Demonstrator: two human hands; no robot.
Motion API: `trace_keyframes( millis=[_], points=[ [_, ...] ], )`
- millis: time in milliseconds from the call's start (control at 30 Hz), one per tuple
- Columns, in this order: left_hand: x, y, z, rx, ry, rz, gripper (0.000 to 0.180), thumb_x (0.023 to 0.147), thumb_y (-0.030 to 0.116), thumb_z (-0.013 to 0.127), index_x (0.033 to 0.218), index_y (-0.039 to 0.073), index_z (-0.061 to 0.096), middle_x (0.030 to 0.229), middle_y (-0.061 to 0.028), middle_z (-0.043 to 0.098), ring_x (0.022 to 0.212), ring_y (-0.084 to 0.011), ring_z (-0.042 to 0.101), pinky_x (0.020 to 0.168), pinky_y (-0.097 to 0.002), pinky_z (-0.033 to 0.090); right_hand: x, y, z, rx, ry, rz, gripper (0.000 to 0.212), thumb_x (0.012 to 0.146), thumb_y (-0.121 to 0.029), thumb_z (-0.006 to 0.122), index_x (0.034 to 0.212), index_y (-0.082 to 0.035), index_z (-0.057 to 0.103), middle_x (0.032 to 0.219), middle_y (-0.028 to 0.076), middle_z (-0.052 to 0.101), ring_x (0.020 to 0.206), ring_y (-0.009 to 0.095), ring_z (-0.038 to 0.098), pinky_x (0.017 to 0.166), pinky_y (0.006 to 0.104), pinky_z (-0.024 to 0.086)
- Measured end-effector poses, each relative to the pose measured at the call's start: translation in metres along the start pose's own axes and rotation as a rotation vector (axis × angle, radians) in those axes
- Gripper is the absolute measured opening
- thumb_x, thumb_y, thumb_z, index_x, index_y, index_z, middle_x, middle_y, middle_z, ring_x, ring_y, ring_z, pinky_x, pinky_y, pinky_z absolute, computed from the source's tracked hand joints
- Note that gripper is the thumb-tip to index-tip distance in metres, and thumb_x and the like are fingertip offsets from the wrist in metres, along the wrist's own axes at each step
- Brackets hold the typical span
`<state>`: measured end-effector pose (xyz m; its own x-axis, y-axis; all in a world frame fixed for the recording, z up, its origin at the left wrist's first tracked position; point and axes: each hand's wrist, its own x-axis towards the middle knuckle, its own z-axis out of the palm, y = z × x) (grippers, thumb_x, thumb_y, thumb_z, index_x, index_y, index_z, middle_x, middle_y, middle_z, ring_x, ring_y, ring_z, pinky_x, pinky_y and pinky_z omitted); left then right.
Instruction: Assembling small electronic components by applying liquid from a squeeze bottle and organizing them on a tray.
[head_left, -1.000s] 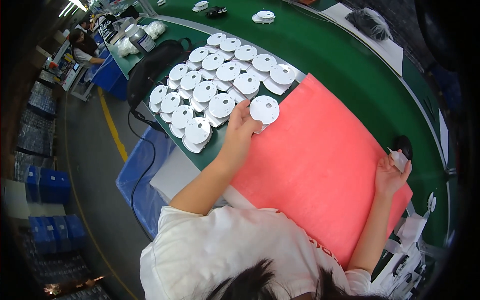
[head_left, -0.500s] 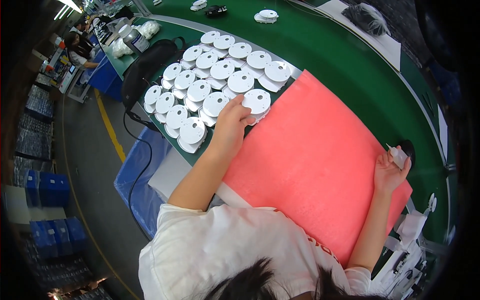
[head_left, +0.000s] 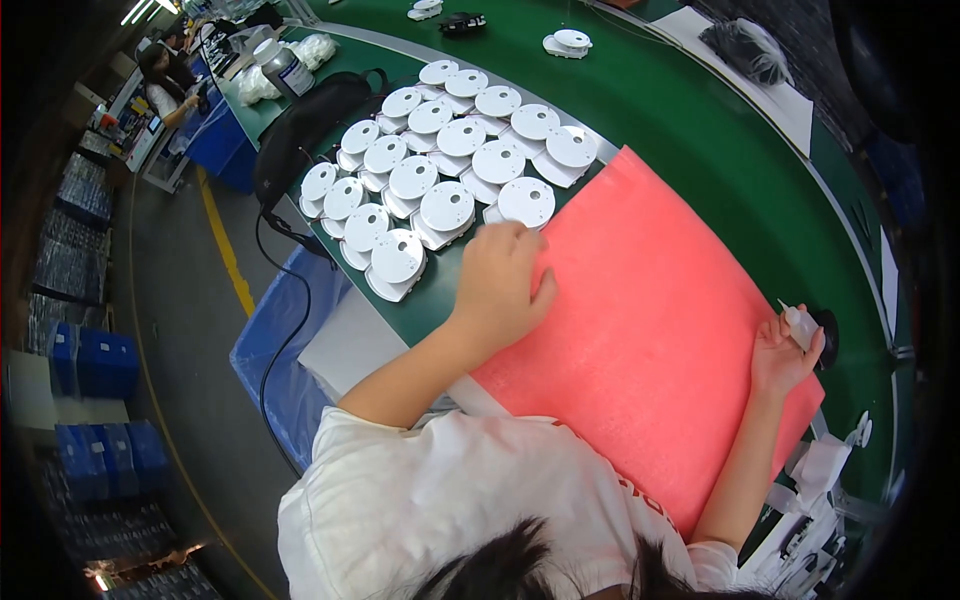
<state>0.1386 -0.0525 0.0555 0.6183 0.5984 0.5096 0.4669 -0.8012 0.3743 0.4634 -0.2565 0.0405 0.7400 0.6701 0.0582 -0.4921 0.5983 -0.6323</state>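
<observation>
And over the left edge of the pink sheet (head_left: 640, 310) goes the left hand (head_left: 500, 283), fingers loosely bent at one white disc part's (head_left: 526, 202) rim, contact unclear; left of the sheet, more white disc parts (head_left: 412, 177) in close rows; above the sheet's right end, the right hand (head_left: 780, 357) grips a small translucent bottle (head_left: 801, 327), its nozzle tilted up and leftward.

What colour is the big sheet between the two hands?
The sheet is plain pinkish red, best seen in the head view.
</observation>
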Motion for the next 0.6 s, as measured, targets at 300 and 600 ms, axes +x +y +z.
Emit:
trace_keyframes(
  millis=[300,600],
  points=[
    [-0.005,0.010,0.005,0.049,-0.222,-0.099,0.042,0.070,0.021,0.063,0.106,0.001,0.051,0.105,-0.0159,0.050,0.092,-0.0301,0.050,0.077,-0.0390,0.042,0.001,0.001,0.002,0.004,0.000,0.003,0.036,0.086,-0.035,0.047,0.101,-0.002,0.050,0.070,0.007,0.047,0.055,0.014,0.036,0.056,0.0254,0.031],
    [0.010,-0.011,-0.030,-0.392,-0.201,-0.220,0.026,0.073,0.015,0.060,0.097,0.005,0.059,0.093,-0.0106,0.057,0.079,-0.0210,0.056,0.066,-0.0297,0.045,0.002,0.001,-0.007,0.023,-0.036,0.001,0.038,0.086,-0.035,0.048,0.102,-0.001,0.051,0.073,0.007,0.049,0.057,0.013,0.036,0.058,0.0256,0.031]
  ],
)
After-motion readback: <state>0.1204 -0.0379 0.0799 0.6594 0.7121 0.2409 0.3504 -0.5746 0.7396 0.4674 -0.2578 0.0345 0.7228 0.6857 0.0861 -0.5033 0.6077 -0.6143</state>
